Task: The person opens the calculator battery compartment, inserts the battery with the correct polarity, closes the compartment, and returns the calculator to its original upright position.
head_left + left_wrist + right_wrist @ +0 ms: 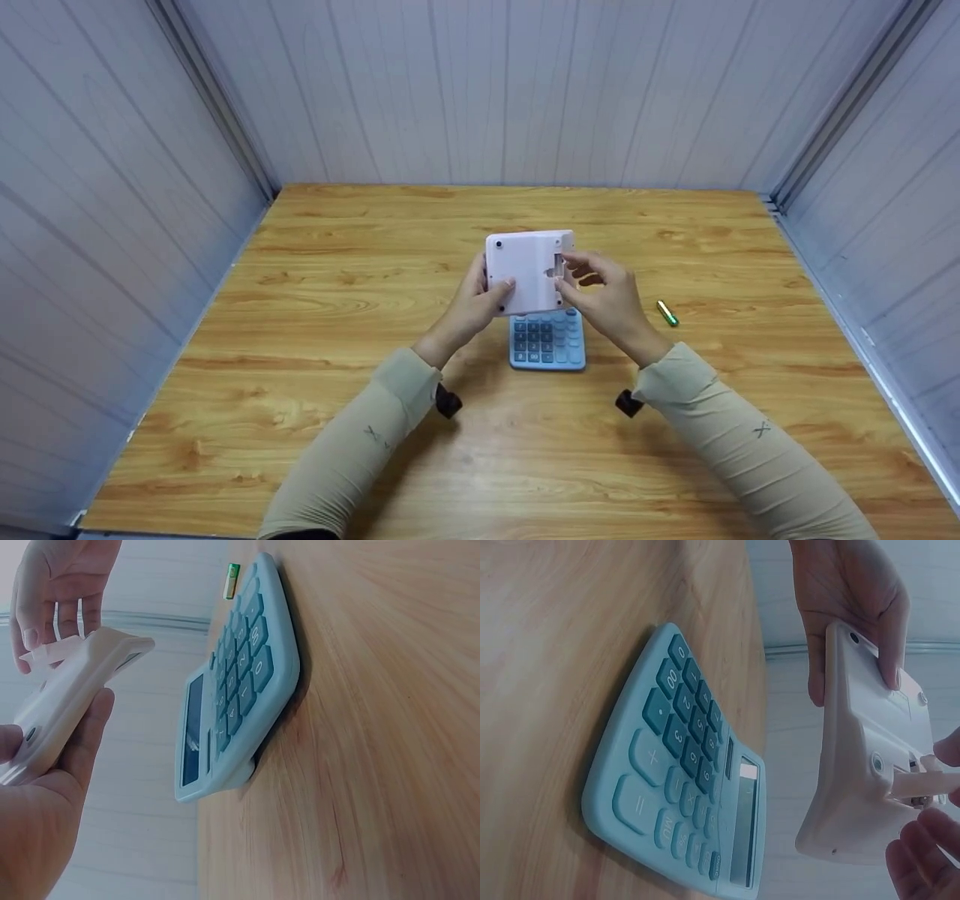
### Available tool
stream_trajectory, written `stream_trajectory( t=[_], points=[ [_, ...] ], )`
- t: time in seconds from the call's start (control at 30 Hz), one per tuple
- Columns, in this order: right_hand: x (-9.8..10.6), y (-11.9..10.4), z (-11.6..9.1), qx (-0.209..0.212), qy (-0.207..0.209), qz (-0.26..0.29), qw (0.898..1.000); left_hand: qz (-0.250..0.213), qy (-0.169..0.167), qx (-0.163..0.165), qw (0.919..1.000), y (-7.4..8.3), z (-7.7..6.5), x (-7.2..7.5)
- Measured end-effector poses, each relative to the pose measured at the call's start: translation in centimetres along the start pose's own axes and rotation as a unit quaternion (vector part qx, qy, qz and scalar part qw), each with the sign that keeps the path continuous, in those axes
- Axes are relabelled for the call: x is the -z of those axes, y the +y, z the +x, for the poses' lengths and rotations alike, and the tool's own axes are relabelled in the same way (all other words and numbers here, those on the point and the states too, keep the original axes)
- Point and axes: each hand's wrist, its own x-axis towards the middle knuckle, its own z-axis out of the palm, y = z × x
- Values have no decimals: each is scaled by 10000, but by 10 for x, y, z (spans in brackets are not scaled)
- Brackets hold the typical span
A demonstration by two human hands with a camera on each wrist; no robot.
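Observation:
My left hand (474, 296) grips a pale pinkish-white calculator (521, 271) by its left side, thumb on the back. That back, with dark round feet, faces up toward me, and its keys are hidden. At the right edge, the battery compartment is uncovered. My right hand (609, 294) pinches a small white battery cover (924, 784) right beside that opening; whether the cover touches the compartment, I cannot tell. A metallic part shows inside the compartment in the right wrist view. Below the held calculator, a light blue calculator (547, 346) lies keys up on the table.
A green battery (667, 313) lies on the wooden table (337, 300), right of my right hand. Pale panel walls (480, 90) enclose the table at the back and both sides. Dark wrist-worn devices (448, 403) hang below both forearms.

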Motion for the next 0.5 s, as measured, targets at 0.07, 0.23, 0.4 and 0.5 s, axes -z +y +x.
stream_trajectory(
  t=[0.07, 0.23, 0.4, 0.5],
  points=[
    [0, -1, -1, 21, -23, 0, 10000, -11, 1, -3, 10000, 0, 0, 0],
    [0, -2, -2, 66, -101, 65, 9999, 67, -4, 18, 10000, -1, 1, -1],
    [1, -4, -2, -56, -117, 167, 9998, 28, -31, -12, 10000, -2, 2, -1],
    [3, -8, -2, -203, -56, 247, 9995, 49, -95, -75, 9999, -2, 1, -1]
  ],
)
